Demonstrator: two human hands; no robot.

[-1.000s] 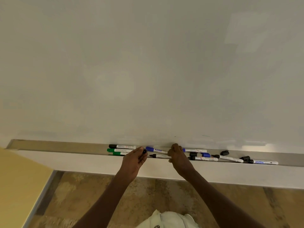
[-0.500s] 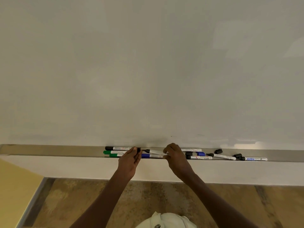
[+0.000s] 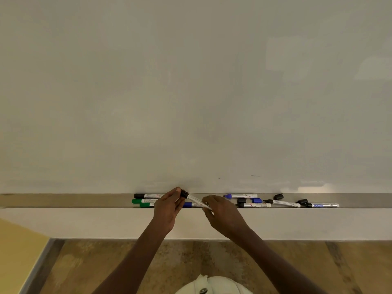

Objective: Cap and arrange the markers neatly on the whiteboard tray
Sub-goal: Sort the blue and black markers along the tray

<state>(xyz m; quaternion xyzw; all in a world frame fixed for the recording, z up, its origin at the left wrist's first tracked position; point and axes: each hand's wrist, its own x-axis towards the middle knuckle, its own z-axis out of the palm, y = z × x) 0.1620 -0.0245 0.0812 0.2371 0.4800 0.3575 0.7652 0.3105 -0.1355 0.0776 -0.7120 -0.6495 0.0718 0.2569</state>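
Left hand (image 3: 167, 211) pinches black cap (image 3: 184, 194); right hand (image 3: 224, 215) grips same marker (image 3: 198, 200), tilted above tray (image 3: 63, 200).

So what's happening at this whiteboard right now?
A person holds one black marker between both hands, the left hand at its capped end and the right hand on the barrel. Black and green markers lie lined up at the left of the tray. Loose caps and markers remain scattered at the right.
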